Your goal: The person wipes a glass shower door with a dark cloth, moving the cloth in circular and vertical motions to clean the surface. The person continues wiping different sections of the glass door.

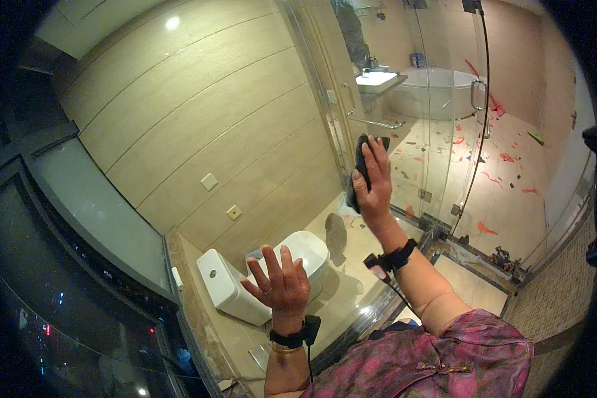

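Note:
My right hand (375, 186) is raised, its palm and fingers laid over a dark grey cloth (354, 194). The cloth sticks out past the thumb side and above the fingertips. It seems to lie flat against clear glass, though the contact is hard to make out. Lower and to the left, my left hand (282, 286) is held up with its fingers spread and nothing in it. Whether that palm touches glass I cannot tell. Beyond it is a white toilet (306, 251) with its lid down, its cistern (229, 286) partly behind my wrist.
Past the glass door with a metal handle (478, 94), scraps lie over the tiled floor (520, 219). A washbasin (376, 81), a bathtub (408, 99) and a red-handled tool (497, 108) stand farther back. A dark stone sill (363, 311) crosses below; a dark window (94, 308) is left.

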The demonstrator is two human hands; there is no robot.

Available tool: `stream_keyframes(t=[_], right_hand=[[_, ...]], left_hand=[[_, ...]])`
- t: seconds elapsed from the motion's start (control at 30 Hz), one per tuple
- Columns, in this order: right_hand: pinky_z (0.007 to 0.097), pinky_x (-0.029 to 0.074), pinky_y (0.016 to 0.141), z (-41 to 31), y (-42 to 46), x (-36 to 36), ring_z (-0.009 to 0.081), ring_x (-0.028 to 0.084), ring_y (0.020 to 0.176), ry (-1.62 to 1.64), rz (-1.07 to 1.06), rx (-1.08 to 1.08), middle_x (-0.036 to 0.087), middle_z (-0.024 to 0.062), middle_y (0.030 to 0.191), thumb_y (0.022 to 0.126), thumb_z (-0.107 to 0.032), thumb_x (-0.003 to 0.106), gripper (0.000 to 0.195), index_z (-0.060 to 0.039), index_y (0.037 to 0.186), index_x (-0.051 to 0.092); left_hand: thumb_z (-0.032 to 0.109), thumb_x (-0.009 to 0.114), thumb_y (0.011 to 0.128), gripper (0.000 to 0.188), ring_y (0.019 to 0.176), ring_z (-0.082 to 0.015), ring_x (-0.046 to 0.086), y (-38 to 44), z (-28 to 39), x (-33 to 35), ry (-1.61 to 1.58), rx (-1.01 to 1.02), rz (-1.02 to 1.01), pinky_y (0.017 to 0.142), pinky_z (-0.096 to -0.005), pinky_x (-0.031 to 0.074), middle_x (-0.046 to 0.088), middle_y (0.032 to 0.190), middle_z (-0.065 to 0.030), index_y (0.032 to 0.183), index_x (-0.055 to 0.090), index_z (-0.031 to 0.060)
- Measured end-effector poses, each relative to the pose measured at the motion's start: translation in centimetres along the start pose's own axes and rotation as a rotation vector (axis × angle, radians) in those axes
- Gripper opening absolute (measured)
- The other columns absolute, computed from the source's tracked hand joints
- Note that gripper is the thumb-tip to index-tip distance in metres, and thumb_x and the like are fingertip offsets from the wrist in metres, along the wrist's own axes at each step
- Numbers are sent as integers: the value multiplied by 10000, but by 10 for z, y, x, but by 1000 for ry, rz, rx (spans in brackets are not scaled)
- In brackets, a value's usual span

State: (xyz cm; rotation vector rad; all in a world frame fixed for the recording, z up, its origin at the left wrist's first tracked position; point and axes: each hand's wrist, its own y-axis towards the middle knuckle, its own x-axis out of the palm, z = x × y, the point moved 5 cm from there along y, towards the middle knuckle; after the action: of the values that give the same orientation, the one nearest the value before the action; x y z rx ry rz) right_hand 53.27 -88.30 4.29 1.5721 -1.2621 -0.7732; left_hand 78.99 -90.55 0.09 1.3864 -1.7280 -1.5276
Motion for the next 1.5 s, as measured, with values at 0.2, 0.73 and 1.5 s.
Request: stream_keyframes(t=[0.2, 0.73, 1.5], right_hand=[[551, 233, 1151, -83, -30, 28, 358, 371, 1399, 46, -192, -389, 487, 101, 1452, 832, -196, 609, 460, -123, 1286, 594], [571, 210, 1149, -33, -74, 9, 419, 336, 1408, 2, -148, -173, 452, 203, 1457, 875, -213, 567, 482, -32, 1321, 538], [576, 266, 1131, -26, -99, -3, 400, 408, 1367, -8, -288, -336, 540, 157, 1385, 776, -125, 673, 512, -72, 1275, 574]], left_hand=[[297, 526, 980, 304, 1450, -389, 253, 6, 1, -6, -28, -38, 22, 1186, -567, 50, 441, 1482, -135, 1209, 627, 125], [279, 523, 979, 358, 1457, -427, 195, 1, 1, 0, -62, -35, 33, 1170, -588, 28, 377, 1523, -162, 1304, 537, 128], [252, 511, 979, 331, 1459, -419, 193, -3, -6, -1, -49, -42, 33, 1159, -610, 44, 352, 1538, -151, 1300, 533, 171]])
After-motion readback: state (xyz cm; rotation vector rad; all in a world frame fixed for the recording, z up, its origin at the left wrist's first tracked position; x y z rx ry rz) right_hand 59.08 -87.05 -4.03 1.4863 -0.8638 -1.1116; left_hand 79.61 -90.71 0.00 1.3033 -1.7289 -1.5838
